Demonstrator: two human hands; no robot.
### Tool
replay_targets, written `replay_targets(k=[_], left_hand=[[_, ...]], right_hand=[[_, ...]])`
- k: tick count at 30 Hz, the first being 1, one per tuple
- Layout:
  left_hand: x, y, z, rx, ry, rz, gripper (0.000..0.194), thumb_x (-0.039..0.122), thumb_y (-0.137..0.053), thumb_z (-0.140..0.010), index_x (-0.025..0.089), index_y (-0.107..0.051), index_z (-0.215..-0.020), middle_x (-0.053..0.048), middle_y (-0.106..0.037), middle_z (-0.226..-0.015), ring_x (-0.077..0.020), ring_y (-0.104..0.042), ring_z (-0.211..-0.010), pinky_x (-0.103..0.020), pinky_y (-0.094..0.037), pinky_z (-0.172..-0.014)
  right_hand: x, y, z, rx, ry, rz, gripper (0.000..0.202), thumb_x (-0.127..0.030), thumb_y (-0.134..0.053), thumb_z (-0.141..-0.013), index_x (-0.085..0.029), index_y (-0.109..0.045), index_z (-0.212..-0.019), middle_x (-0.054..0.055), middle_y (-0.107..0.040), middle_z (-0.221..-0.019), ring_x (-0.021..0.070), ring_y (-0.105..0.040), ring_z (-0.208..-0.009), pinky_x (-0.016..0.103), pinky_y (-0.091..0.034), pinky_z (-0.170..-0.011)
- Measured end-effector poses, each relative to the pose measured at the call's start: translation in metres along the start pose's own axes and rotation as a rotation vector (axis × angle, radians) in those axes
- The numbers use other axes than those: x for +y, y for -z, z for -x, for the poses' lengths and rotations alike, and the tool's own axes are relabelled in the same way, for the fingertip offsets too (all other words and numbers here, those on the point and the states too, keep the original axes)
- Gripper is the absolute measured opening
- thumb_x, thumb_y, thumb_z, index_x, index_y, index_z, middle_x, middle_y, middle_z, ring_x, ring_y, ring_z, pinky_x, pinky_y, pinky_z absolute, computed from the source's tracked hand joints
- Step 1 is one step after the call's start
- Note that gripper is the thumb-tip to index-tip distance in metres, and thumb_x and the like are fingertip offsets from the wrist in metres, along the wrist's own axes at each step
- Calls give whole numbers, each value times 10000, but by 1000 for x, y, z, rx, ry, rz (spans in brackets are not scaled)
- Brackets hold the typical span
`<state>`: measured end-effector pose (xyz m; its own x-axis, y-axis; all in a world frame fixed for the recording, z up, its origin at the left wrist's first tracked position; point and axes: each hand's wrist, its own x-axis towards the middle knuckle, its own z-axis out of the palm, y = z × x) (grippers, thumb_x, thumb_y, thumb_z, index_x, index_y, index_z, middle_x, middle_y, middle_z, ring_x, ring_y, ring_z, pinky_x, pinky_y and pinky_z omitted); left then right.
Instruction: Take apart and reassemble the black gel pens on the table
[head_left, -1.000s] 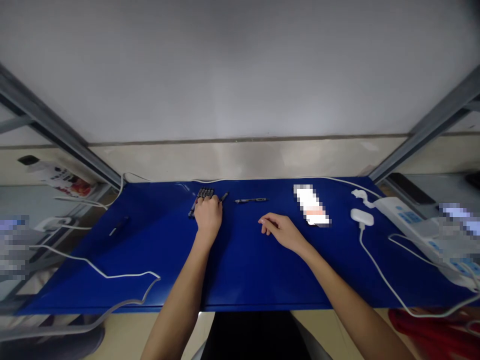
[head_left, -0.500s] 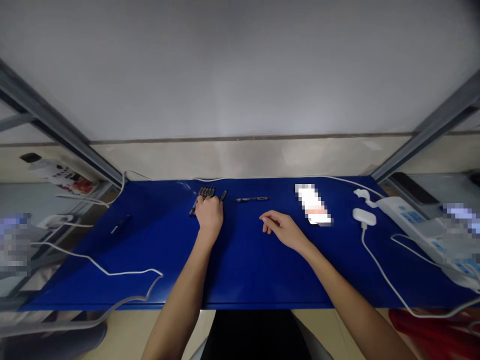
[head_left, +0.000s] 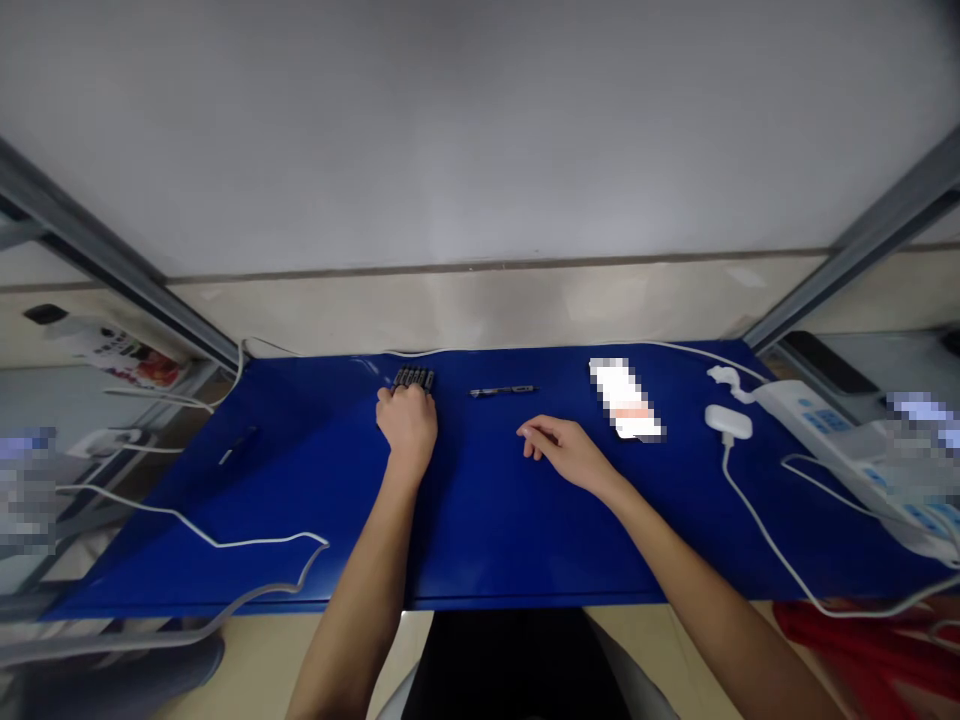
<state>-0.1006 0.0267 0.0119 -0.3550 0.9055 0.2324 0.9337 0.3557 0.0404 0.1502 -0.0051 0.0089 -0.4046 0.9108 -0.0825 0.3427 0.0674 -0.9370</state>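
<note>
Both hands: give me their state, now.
Left hand: curled over the pens; grip cannot be told.
Right hand: loosely curled, nothing visible in it.

Pen [head_left: 502,391] between pens [head_left: 415,377] and phone [head_left: 625,398]

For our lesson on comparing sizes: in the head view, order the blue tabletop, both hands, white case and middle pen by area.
Blue tabletop
Left hand and right hand: too alike to rank
White case
Middle pen
</note>
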Motion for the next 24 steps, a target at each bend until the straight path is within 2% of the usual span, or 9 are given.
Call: replay_targets(k=[24], left_hand=[[3, -4, 0, -12, 61, 66, 241, 281, -514, -890, 150, -701, -965, -143, -680, -966, -314, -558, -1018, -379, -503, -765]], right_hand=[[0, 0, 1, -26, -5, 12, 269, -388, -510, -945, -189, -690, -958, 47, -697, -798, 161, -636, -725, 303, -495, -696]])
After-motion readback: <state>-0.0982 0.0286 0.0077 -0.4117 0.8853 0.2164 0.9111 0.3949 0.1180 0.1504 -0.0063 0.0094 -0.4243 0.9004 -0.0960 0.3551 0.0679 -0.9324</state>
